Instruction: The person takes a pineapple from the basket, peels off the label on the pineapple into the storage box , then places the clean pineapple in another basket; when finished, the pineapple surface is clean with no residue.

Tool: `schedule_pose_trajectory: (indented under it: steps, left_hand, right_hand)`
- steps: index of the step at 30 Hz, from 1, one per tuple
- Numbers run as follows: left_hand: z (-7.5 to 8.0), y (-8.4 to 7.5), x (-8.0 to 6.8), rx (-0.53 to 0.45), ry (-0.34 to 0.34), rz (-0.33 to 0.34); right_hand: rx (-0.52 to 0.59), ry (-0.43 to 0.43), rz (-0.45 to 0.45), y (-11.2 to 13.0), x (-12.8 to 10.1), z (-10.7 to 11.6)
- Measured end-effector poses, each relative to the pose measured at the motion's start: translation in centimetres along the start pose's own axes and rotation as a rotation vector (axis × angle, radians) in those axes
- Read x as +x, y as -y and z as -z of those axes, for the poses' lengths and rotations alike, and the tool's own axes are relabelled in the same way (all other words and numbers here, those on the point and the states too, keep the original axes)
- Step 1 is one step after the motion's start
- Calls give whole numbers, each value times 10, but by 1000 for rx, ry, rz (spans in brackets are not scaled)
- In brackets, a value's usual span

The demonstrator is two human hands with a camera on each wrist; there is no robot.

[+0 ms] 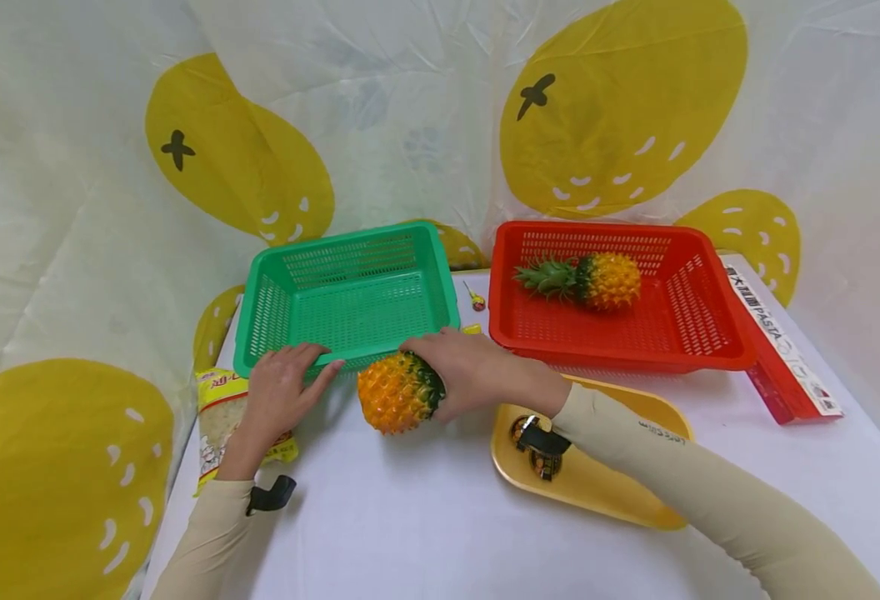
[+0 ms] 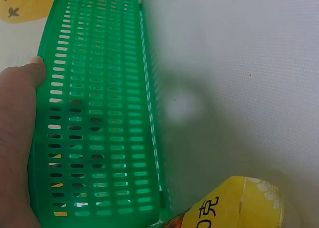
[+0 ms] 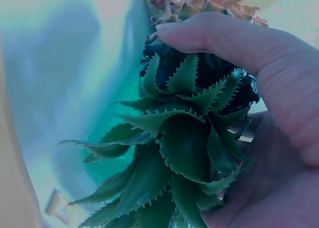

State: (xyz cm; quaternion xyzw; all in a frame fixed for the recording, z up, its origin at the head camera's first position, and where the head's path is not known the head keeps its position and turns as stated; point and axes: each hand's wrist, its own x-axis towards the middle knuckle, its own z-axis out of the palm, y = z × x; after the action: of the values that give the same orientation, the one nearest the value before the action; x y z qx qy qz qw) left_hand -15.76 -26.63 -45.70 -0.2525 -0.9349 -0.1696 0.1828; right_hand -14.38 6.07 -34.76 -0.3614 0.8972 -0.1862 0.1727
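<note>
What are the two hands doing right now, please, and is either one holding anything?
Left hand: open, fingers resting flat on the green basket rim, holding nothing.
Right hand: closed around the leafy crown of the pineapple on the table.

Pineapple: orange-yellow scaly body w/ dark green leaf crown, lying on its side on the worktop, crown end inside the right hand, body sticking out to that hand's left, just right of the left hand's fingertips. Right wrist view: spiky crown leaves fill the palm, thumb over the top.

Green basket: slotted plastic, rectangular, upright, empty, just beyond both hands; left hand rests on its near rim.
</note>
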Motion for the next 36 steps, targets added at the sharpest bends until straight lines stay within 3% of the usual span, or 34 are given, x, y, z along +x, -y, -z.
schedule_pose_trajectory:
  steps: [10, 18, 29, 36]
  left_hand:
    - [-1, 1, 0, 2, 2, 10]
    - [0, 0, 0, -15, -18, 5]
    - [0, -1, 1, -21, -18, -7]
    - [0, 1, 0, -20, -30, -1]
  right_hand:
    - [-25, -59, -44, -15, -17, 47]
    - [41, -108, 4, -39, -31, 78]
    - [23, -130, -100, -78, -51, 103]
    - [56, -111, -241, -102, -63, 116]
